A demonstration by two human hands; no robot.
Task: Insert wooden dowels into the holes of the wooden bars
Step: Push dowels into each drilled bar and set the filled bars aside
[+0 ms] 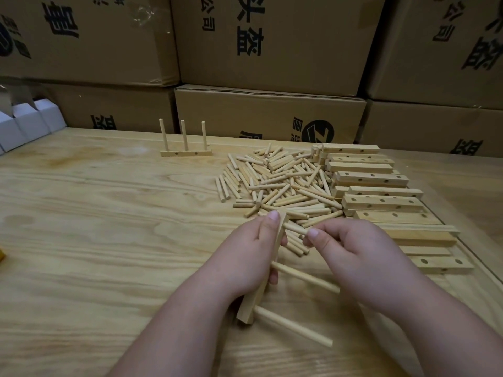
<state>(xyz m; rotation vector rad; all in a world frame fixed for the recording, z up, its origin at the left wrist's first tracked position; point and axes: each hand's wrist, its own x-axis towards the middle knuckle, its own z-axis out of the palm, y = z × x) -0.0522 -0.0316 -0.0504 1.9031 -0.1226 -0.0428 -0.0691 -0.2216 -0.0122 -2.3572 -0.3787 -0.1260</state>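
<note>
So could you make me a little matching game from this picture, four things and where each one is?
Things:
1. finished bar
2. loose dowels
3. empty bars
4. held bar

Places:
A. stacked at the table's right
B. gripped in the left hand
C. standing at the table's far side, three dowels upright
D. heaped mid-table

Pairs: 1-C, 2-D, 3-A, 4-B

Pale wooden bar point(280, 235) held tilted above table, two dowels point(304, 277) inserted, third dowel point(295, 229) entering top hole.
</note>
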